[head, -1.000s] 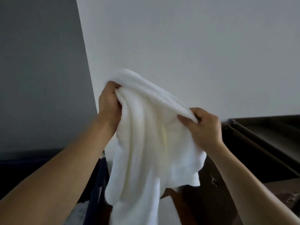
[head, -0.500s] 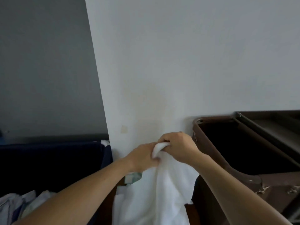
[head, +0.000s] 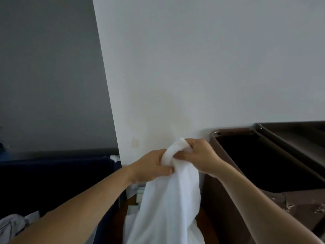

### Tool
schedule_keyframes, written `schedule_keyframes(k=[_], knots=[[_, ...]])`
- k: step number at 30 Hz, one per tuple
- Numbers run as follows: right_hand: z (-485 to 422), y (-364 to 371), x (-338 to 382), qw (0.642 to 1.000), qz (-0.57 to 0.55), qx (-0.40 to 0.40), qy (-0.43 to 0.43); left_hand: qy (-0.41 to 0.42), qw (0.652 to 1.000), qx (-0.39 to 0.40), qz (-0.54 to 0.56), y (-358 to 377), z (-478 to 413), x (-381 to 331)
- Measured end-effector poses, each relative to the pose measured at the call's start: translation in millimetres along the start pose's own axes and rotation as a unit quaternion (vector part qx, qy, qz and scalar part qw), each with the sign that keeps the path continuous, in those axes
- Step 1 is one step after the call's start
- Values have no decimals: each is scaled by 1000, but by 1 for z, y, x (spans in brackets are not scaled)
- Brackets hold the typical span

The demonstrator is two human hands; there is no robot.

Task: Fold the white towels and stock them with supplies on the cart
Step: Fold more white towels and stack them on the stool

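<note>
A towel [head: 168, 205] is gripped at its bunched top by both hands: the left hand [head: 149, 167] at its 9 o'clock, the right hand [head: 200, 157] at its 3 o'clock. The rest is hung toward 6 o'clock. A brown cart [head: 235, 132] is seen at 4 o'clock, a blue bin [head: 61, 160] at 8 o'clock.

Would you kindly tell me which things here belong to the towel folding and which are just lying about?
Job in hand:
white towel, gripped at its top by the left hand and right hand
brown cart, right

Lying about:
dark blue bin, left
crumpled linen, lower left
tape patch on the wall
</note>
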State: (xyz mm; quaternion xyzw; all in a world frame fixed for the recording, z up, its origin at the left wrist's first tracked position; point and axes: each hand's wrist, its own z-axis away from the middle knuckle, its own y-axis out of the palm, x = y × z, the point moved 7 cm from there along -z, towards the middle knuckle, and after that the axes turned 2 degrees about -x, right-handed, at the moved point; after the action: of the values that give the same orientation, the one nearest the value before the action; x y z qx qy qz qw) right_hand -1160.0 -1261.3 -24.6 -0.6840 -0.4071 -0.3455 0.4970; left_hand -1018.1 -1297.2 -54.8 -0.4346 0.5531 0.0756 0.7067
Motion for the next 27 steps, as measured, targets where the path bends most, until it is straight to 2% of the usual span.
schedule_keyframes(k=[2, 5, 8, 12, 16, 19, 23, 25, 27], knots=[[0, 0, -7, 999, -4, -31, 10, 9, 998, -42, 42, -2, 1, -5], [6, -6, -17, 992, -89, -77, 35, 2, 984, -101, 146, -13, 7, -3], [9, -2, -24, 989, -97, -101, 41, -29, 973, -58, 219, -9, 8, -3], [8, 9, -22, 993, -62, -100, 26, -119, 932, -14, 343, 4, 6, 13], [10, 12, -23, 992, -73, -103, 15, -101, 944, 51, 309, 9, 15, 17], [11, 17, -23, 994, -59, -87, 9, -101, 953, -13, 285, 4, 13, 23], [11, 17, -16, 997, 17, -74, -25, -68, 955, -85, 275, -4, 8, 19], [12, 8, -10, 993, 8, -101, -52, -42, 963, -117, 240, -13, 8, 16], [12, 4, -8, 994, -1, -96, -55, -15, 967, -146, 207, -19, 9, 13]])
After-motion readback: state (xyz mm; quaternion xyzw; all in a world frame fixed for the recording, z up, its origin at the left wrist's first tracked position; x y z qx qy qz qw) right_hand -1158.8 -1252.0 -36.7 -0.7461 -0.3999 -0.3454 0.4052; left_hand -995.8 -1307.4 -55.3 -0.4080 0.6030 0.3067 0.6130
